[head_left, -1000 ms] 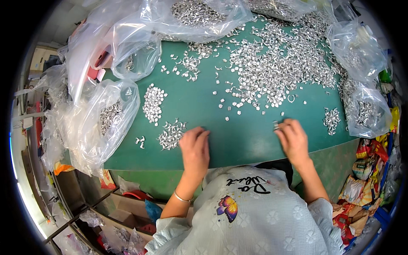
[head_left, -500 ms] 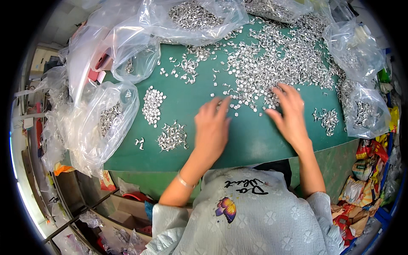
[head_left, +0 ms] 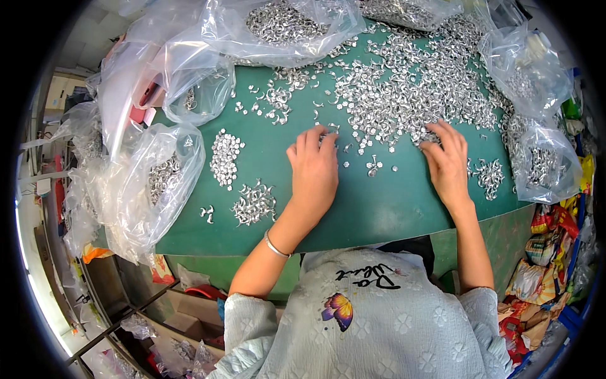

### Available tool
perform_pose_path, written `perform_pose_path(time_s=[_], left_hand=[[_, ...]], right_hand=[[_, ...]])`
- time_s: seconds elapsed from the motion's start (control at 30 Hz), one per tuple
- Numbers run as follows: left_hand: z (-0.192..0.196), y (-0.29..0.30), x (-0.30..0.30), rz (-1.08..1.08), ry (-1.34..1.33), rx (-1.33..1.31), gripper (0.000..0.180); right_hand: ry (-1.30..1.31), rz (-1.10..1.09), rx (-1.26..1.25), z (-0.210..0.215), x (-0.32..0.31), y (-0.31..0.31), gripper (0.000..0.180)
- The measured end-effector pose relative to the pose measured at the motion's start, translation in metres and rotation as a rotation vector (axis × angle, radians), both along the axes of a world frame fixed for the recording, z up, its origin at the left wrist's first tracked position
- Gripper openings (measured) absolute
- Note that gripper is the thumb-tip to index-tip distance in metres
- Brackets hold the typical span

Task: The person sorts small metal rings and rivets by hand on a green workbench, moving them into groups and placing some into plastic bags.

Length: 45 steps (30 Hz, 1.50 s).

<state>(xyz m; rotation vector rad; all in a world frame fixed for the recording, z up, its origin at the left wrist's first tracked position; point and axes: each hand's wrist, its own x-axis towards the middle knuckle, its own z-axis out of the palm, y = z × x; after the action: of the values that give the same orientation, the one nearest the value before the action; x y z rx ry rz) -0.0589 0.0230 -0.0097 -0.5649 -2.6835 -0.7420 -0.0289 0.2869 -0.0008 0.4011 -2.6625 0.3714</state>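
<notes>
A large heap of small silver metal pieces [head_left: 404, 95], some crescent-shaped and some flower-like, spreads over the green table [head_left: 372, 208]. My left hand [head_left: 315, 167] is at the heap's near left edge, fingers curled together with some of the pieces at the tips. At the near right edge, my right hand [head_left: 449, 165] has its thumb and fingers bent round a small cluster of pieces. Between the hands lie a few stray pieces [head_left: 374, 167]. Further left are a pile of flower-like pieces [head_left: 225, 158] and, nearer me, a pile of crescent pieces [head_left: 254, 203].
Clear plastic bags with metal pieces ring the table: a bag [head_left: 165, 183] at left, a bag [head_left: 284, 31] at the back, a bag [head_left: 544, 164] at right. A small pile [head_left: 489, 178] sits beside my right hand. Colourful packets [head_left: 536, 271] lie off the table's right side.
My left hand has shifted slightly away from me and its fingers have drawn in. My right hand has moved right, its fingers curling at the heap's edge. Several pieces between them have shifted.
</notes>
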Motion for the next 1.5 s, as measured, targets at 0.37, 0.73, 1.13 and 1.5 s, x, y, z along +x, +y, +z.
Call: perform_pose_path(time_s=[0.37,0.73,1.13,1.5], left_hand=[[0.002,0.013,0.027,-0.188,-0.129,0.014,0.028],[-0.005,0.013,0.030,-0.155,-0.119,-0.039,0.022],[-0.002,0.023,0.036,-0.197,-0.139,0.098,0.022],[0.012,0.011,0.050,-0.144,-0.266,0.233,0.022]], right_hand=[[-0.202,0.197,-0.149,0.009,0.005,-0.056,0.024],[-0.152,0.217,-0.111,-0.002,0.003,-0.052,0.019],[-0.155,0.198,-0.138,-0.003,0.013,-0.053,0.025],[-0.243,0.255,-0.238,0.010,0.036,-0.059,0.027]])
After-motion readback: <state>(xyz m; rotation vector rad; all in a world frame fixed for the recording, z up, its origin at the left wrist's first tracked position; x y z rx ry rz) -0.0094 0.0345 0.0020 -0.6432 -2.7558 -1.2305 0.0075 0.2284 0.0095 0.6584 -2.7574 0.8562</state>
